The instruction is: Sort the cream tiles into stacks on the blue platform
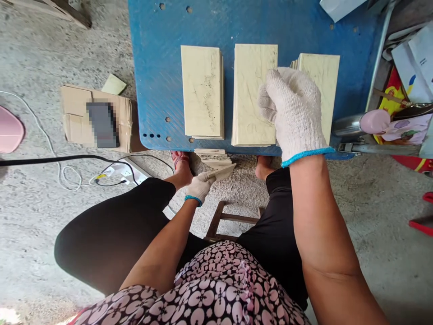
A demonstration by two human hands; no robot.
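Both my hands wear white knit gloves with blue cuffs. My left hand point(200, 186) is low between my knees, closed on a cream tile point(222, 171) lifted from a stack of tiles on the floor point(214, 157). My right hand point(293, 113) is raised over the blue board point(158, 81), fingers curled at the gap between the middle tile stack point(252, 85) and the right tile stack point(324, 79). I cannot make out whether it grips a tile. A left tile stack point(202, 90) lies apart from both hands.
A cardboard box point(76, 113) with a loose tile piece point(114, 84) sits on the concrete floor at left. Cables and a white power strip point(118, 171) lie near my left foot. A metal tube point(348, 124) and clutter stand at right. A wooden stool point(223, 221) is under me.
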